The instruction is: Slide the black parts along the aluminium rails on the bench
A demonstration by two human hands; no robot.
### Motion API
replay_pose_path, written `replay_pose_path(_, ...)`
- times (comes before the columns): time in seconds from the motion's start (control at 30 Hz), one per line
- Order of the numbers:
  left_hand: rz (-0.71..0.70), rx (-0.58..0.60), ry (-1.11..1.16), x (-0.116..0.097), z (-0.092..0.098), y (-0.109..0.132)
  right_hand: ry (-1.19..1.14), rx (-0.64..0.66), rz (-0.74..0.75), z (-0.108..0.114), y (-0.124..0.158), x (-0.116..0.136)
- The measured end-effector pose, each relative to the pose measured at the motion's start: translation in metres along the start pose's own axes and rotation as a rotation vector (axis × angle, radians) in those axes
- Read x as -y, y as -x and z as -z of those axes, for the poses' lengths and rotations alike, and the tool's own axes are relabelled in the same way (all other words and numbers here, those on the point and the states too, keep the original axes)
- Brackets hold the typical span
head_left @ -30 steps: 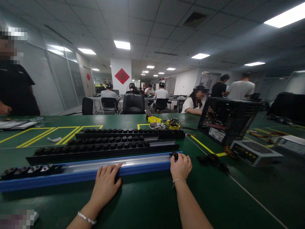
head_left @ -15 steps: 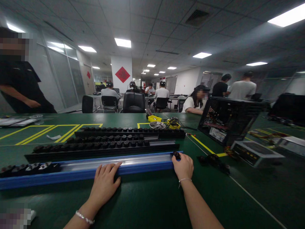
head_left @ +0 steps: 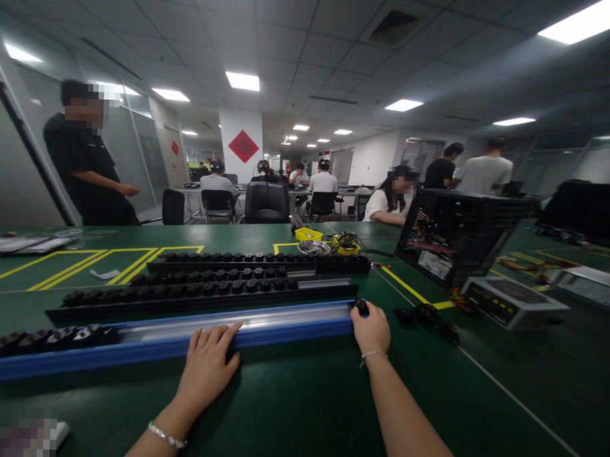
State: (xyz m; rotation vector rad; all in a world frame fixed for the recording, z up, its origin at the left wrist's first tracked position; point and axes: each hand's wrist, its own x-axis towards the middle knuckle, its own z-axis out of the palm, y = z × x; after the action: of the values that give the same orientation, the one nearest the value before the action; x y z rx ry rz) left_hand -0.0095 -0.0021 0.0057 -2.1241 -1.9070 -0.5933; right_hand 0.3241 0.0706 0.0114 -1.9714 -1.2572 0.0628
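A long blue channel [head_left: 291, 329] with a bright metallic inside lies across the green table in front of me. Several black parts with knob-like tops [head_left: 45, 339] sit in its left end. My left hand [head_left: 207, 365] rests on the channel's near edge around the middle, fingers stretched out, holding nothing. At the right end, my right hand [head_left: 373, 329] pinches a small black part [head_left: 360, 306] from above. This part is at the channel's end; whether it is seated inside is hidden by my fingers.
Behind lie black channels [head_left: 202, 302] with rows of black parts. Several loose black parts [head_left: 426, 317] lie right of my right hand. Farther right stand a power supply [head_left: 515, 302] and an open computer case [head_left: 459, 234]. Yellow trays [head_left: 309, 235] and a metal dish [head_left: 313, 247] lie farther back.
My right hand and the black part have shifted slightly right along the channel's end. My left hand has stayed in place. A person at the left has moved rightward.
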Motion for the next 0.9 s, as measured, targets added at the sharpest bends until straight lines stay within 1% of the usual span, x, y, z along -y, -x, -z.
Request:
replay_pose_path(0.3, 0.001, 0.002, -0.014, 0.000, 0.000, 0.000, -0.031, -0.004, -0.077, 0.006, -0.003, -0.003)
replay_pose_path(0.53, -0.009, -0.006, -0.010, -0.001, 0.000, 0.000, 0.003, -0.010, -0.101, 0.014, -0.015, -0.011)
replay_pose_path(0.7, -0.004, -0.005, -0.011, -0.001, 0.000, 0.000, 0.004, 0.026, -0.142, 0.020, -0.023, -0.015)
replay_pose_path(0.9, 0.002, -0.001, -0.008, -0.002, 0.001, 0.000, -0.005, 0.052, -0.164, 0.023, -0.022, -0.013)
